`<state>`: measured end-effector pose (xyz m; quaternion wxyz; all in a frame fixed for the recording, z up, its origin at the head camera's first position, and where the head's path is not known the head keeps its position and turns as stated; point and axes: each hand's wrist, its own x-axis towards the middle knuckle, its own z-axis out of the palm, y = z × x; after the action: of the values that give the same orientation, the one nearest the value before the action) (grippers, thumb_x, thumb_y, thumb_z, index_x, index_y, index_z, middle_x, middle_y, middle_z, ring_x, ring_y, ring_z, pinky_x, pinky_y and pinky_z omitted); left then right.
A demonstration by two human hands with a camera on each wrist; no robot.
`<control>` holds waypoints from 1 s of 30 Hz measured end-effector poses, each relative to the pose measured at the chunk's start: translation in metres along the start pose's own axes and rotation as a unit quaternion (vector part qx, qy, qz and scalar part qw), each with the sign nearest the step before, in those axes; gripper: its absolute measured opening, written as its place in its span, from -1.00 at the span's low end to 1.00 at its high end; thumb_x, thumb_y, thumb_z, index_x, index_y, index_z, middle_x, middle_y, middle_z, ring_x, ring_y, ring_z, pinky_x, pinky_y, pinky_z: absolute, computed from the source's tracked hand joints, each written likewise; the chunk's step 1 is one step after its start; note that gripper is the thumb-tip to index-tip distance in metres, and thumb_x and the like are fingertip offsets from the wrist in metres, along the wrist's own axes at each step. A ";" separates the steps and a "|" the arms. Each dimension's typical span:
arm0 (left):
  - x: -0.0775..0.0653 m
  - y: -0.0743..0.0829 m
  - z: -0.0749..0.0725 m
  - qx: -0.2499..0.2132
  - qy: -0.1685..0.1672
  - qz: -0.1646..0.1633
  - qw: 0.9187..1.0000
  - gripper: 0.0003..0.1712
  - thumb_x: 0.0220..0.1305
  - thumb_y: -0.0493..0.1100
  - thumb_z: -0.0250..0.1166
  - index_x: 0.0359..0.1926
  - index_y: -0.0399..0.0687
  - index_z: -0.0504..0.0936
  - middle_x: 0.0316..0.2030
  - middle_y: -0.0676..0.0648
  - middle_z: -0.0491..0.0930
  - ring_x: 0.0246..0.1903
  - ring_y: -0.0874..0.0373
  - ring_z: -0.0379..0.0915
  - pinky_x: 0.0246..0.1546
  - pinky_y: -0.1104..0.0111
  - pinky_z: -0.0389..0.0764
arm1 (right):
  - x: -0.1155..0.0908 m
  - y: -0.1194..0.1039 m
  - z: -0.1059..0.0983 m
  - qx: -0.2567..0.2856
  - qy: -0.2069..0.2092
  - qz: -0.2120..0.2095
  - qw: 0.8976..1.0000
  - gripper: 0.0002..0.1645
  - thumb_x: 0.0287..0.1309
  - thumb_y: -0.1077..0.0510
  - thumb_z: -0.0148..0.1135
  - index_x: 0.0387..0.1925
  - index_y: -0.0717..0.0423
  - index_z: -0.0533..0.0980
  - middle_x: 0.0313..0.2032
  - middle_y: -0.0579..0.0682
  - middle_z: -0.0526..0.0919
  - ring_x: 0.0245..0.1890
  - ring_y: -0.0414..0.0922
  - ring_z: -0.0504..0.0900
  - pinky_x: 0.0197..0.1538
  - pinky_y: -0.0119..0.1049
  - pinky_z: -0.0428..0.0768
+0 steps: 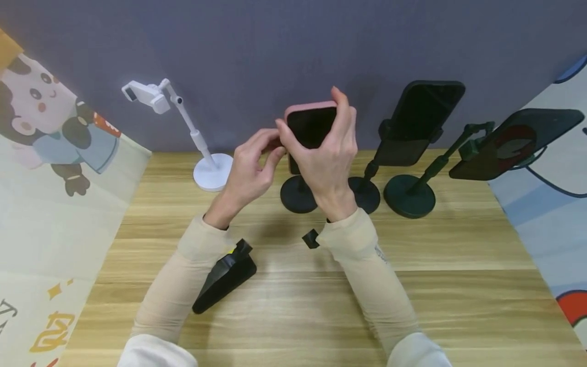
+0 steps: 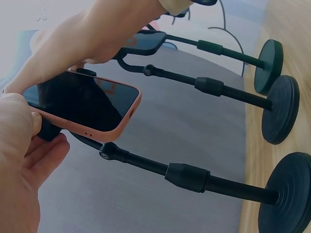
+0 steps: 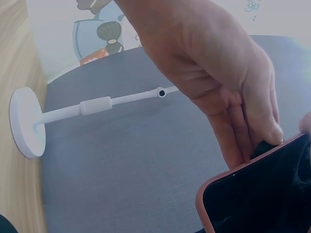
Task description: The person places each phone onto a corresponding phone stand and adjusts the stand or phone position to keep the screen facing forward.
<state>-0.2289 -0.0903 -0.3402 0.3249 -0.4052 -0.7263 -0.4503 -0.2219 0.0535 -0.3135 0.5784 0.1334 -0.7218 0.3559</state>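
Observation:
A pink-cased phone point(image 1: 309, 127) sits at the head of a black phone stand point(image 1: 297, 196), its dark screen facing me. My right hand point(image 1: 327, 160) spans the phone, thumb on its left edge and fingers on its right. At the phone's left edge my left hand point(image 1: 252, 165) pinches the stand's black clamp point(image 2: 48, 130) between thumb and fingers. In the right wrist view, the left thumb and fingertips lie round a bit of that clamp point(image 3: 263, 147), against the phone's edge. The back of the phone is hidden.
Left stands a white phone stand point(image 1: 212, 171) with a bare holder. On the right, a black stand point(image 1: 364, 193) and a dark green stand point(image 1: 409, 196) each bear a phone. A black open case point(image 1: 224, 283) and a small black piece point(image 1: 311, 238) lie nearer. A grey panel point(image 1: 257, 61) rises behind.

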 end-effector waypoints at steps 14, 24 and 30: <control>-0.001 0.001 0.002 0.001 0.012 0.007 1.000 -0.76 0.25 -0.38 0.17 -0.08 -0.41 0.57 -0.19 -0.22 0.60 -0.21 0.12 0.55 -0.17 0.36 0.61 | -0.004 -0.001 0.007 -0.012 0.030 0.004 0.999 -0.04 -0.14 -0.22 0.39 0.11 0.38 0.31 -0.22 0.21 0.49 -0.24 -0.05 0.53 -0.21 -0.29 0.64; -0.002 0.001 0.003 0.014 0.018 0.003 1.000 -0.77 0.25 -0.36 0.17 -0.09 -0.43 0.56 -0.20 -0.24 0.60 -0.22 0.12 0.54 -0.19 0.36 0.61 | -0.005 -0.001 0.011 -0.015 0.040 -0.003 0.999 -0.05 -0.14 -0.21 0.40 0.10 0.38 0.30 -0.22 0.22 0.48 -0.22 -0.04 0.53 -0.17 -0.30 0.63; 0.002 0.011 0.004 -0.005 0.033 -0.013 0.999 -0.80 0.21 -0.46 0.17 -0.14 -0.50 0.55 -0.24 -0.30 0.58 -0.25 0.06 0.55 -0.19 0.35 0.62 | -0.005 -0.003 0.011 -0.010 0.035 0.009 0.999 -0.04 -0.14 -0.22 0.39 0.11 0.36 0.29 -0.18 0.22 0.48 -0.19 -0.05 0.53 -0.14 -0.32 0.62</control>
<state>-0.2208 -0.0832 -0.3358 0.3405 -0.3819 -0.7186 -0.4710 -0.2265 0.0430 -0.3182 0.6010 0.1086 -0.7059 0.3587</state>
